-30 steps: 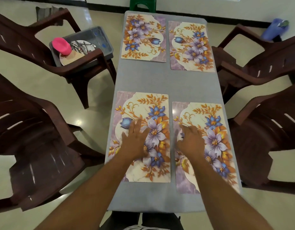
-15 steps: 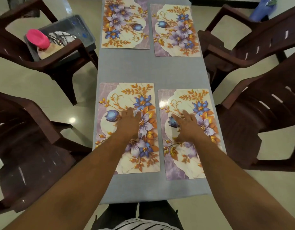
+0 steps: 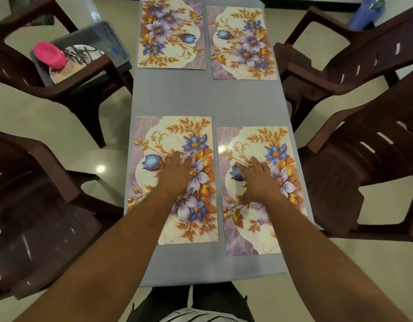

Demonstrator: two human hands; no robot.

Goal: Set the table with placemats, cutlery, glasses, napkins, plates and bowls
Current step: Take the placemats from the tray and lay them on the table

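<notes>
Your left hand (image 3: 177, 175) and right hand (image 3: 259, 180) lie flat, grip released, on the near placemats (image 3: 152, 133); slide both square to the table (image 3: 201, 96) edge

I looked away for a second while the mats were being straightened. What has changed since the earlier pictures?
Very little. Both hands stay flat on the near mats: the left hand on the near left placemat, the right hand on the near right placemat. That mat, skewed a second ago, now lies straighter beside its neighbour. Nothing was gripped or released. The far placemats and the grey bin have not moved.
</notes>
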